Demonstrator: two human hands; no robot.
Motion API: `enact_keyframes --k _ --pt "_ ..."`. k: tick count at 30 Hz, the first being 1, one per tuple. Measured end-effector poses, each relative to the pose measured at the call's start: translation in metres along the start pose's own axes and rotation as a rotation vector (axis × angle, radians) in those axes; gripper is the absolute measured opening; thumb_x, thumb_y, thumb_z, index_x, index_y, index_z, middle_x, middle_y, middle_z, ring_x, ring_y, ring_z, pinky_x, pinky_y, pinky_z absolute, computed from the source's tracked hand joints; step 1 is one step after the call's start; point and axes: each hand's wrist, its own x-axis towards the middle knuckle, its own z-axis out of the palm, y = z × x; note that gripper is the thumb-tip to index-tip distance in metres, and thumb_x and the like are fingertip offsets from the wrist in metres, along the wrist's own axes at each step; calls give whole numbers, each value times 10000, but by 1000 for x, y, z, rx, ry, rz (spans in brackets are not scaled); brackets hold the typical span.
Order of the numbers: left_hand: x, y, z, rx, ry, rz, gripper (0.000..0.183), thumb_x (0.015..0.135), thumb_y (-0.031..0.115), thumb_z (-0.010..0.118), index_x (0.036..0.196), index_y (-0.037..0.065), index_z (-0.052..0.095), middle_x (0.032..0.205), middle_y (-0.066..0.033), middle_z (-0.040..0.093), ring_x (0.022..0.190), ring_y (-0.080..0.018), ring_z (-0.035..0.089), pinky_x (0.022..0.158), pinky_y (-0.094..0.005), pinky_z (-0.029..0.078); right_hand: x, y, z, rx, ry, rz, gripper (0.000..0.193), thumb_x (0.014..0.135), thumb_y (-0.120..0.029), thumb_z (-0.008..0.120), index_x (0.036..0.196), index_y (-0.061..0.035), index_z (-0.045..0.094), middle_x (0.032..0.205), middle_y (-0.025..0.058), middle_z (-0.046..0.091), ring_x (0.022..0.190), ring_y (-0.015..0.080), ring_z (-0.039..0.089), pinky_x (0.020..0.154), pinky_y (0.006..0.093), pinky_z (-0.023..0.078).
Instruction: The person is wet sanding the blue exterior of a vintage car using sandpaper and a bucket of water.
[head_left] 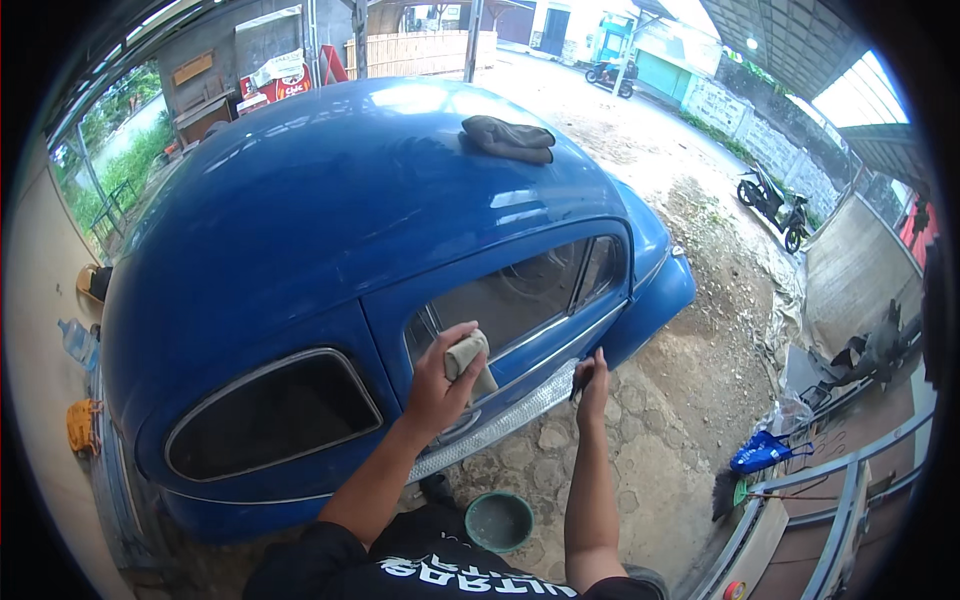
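My left hand [440, 385] is closed around a folded beige cloth [468, 358], held up beside the side window of a rounded blue car [290, 220]. The cloth overlaps the door window [520, 295] in view; whether it touches the car I cannot tell. Further right, my right hand [593, 388] is raised near the silver running board [530, 400], fingers closed on a small dark thing that I cannot make out. On the roof lies a bunched dark grey cloth [508, 139]. Below, between my forearms, a green bucket [499, 522] stands on the paved ground.
Along the right side are metal frames [850, 500], a blue bag [765, 452] and a dark broom head [724, 494]. A parked motorbike [775, 205] stands beyond the gravel [700, 260]. At the left wall are a water bottle [78, 342] and an orange item [84, 427].
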Motion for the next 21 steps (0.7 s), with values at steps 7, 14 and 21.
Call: enact_keyframes --k 7,14,21 --pt "85 41 -67 275 340 225 316 1018 172 689 1306 60 619 1033 -123 714 933 -213 723 807 -355 576 123 -204 200 -846 -119 -615 442 930 -462 727 889 -24 684 762 170 711 771 363 707 724 430 527" --pt "111 20 -89 292 413 212 317 1021 175 686 1306 55 614 1016 -107 718 895 -186 719 779 -324 584 224 -231 271 -1284 -152 -769 445 865 -464 770 1029 -50 777 915 193 769 915 375 743 845 464 571" --pt "109 17 -102 266 432 205 331 1011 200 698 1294 59 603 1035 -140 721 910 -258 747 782 -356 594 188 -251 302 -1168 -130 -857 387 862 -374 740 1080 -59 789 933 197 774 933 371 744 862 464 571"
